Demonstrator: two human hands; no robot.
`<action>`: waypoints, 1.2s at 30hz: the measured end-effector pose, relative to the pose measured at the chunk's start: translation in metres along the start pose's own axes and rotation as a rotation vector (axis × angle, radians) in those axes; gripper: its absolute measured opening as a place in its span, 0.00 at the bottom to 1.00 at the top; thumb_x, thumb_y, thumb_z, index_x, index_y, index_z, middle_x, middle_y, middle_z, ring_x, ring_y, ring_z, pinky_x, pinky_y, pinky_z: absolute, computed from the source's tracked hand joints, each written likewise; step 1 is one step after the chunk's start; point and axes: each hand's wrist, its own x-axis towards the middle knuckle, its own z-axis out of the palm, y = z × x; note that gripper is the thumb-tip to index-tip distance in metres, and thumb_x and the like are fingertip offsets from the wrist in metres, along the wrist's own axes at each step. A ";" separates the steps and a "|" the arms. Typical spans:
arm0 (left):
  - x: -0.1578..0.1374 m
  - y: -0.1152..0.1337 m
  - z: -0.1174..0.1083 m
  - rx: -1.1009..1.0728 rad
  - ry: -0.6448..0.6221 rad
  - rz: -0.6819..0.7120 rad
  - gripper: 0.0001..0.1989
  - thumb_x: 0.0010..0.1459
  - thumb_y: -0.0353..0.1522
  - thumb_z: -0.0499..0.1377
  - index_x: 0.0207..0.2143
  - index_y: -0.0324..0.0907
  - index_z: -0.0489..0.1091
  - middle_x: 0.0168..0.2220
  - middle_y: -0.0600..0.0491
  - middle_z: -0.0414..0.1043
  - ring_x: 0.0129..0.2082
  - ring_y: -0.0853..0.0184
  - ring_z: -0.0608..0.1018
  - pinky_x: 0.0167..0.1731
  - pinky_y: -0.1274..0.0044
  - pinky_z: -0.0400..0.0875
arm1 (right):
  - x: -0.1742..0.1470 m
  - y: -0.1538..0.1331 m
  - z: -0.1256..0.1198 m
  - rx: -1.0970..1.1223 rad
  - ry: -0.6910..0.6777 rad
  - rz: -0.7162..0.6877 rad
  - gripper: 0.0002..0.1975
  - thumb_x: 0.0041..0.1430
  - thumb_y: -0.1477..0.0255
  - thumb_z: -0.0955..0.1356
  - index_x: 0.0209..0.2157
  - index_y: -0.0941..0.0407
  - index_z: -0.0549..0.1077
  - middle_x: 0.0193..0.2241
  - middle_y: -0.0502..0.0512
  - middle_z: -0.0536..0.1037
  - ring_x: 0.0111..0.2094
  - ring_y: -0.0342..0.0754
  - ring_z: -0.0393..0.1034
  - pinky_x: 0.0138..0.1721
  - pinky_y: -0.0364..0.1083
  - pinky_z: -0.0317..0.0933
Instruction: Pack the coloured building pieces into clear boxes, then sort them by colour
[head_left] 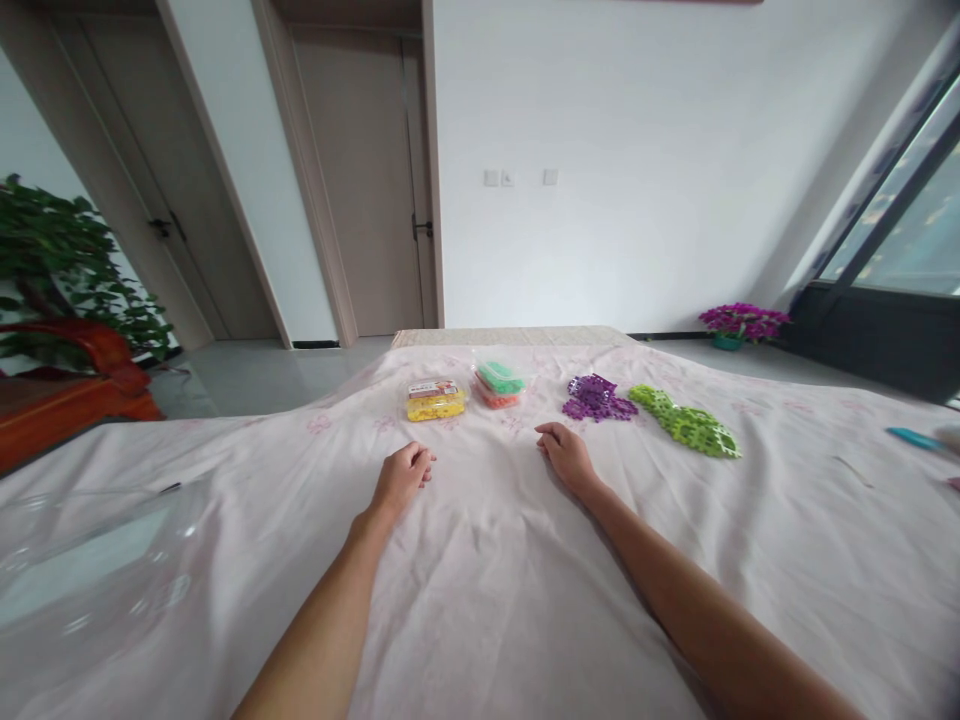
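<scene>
My left hand [405, 474] rests on the cloth with its fingers curled in, and nothing shows in it. Just beyond it stands a clear plastic box of yellow pieces [436, 402] with a label on its lid. Loosely closed, my right hand [564, 456] lies on the cloth too, with no object visible in it. Past it is a pile of purple pieces [598, 398], and further right lies a strip of joined green pieces [686, 420]. Between the hands, farther off, sits a clear box of green and orange pieces [499, 380]. Neither hand touches these things.
A pale pink, wrinkled cloth [480, 620] covers the table. A large clear plastic container [97, 560] lies at left. At the right edge is a blue object [915, 438], with a thin strip [853, 472] nearby. A red wooden chair [90, 375] stands at left.
</scene>
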 end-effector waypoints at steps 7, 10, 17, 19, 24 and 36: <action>-0.009 0.037 -0.022 0.326 -0.004 0.033 0.11 0.49 0.32 0.58 0.37 0.45 0.74 0.36 0.47 0.77 0.36 0.61 0.77 0.38 0.74 0.66 | 0.000 -0.006 -0.001 -0.149 -0.031 -0.074 0.15 0.52 0.72 0.62 0.39 0.55 0.76 0.27 0.50 0.78 0.30 0.47 0.72 0.37 0.44 0.61; -0.012 0.054 -0.048 0.472 0.054 0.016 0.17 0.49 0.33 0.59 0.43 0.43 0.73 0.45 0.40 0.74 0.46 0.53 0.74 0.47 0.66 0.62 | 0.000 -0.004 -0.001 -0.193 -0.049 -0.077 0.16 0.52 0.72 0.61 0.40 0.56 0.75 0.28 0.52 0.78 0.31 0.47 0.72 0.38 0.44 0.62; -0.018 0.058 -0.143 1.122 0.242 -0.160 0.24 0.53 0.40 0.56 0.52 0.43 0.68 0.55 0.35 0.65 0.58 0.41 0.61 0.52 0.50 0.51 | 0.001 -0.003 -0.001 -0.217 -0.058 -0.085 0.17 0.54 0.71 0.60 0.41 0.57 0.75 0.29 0.53 0.79 0.32 0.47 0.73 0.38 0.44 0.62; -0.021 0.045 -0.167 1.242 0.257 -0.272 0.24 0.51 0.39 0.57 0.51 0.43 0.69 0.56 0.35 0.65 0.59 0.39 0.58 0.51 0.46 0.48 | 0.001 -0.004 -0.001 -0.220 -0.059 -0.084 0.17 0.54 0.71 0.60 0.41 0.56 0.75 0.29 0.53 0.79 0.32 0.47 0.73 0.38 0.44 0.62; -0.029 0.006 -0.204 1.324 0.250 -0.474 0.23 0.48 0.32 0.57 0.49 0.43 0.72 0.55 0.34 0.66 0.56 0.37 0.63 0.47 0.45 0.52 | 0.001 -0.006 -0.002 -0.232 -0.066 -0.092 0.16 0.53 0.71 0.60 0.40 0.56 0.75 0.29 0.53 0.79 0.32 0.48 0.73 0.38 0.44 0.62; -0.038 -0.004 -0.211 1.238 0.211 -0.496 0.19 0.51 0.27 0.51 0.43 0.40 0.75 0.51 0.35 0.70 0.49 0.45 0.72 0.45 0.58 0.61 | 0.004 -0.002 -0.002 -0.236 -0.083 -0.078 0.16 0.54 0.71 0.60 0.40 0.56 0.75 0.30 0.53 0.79 0.33 0.48 0.73 0.38 0.45 0.62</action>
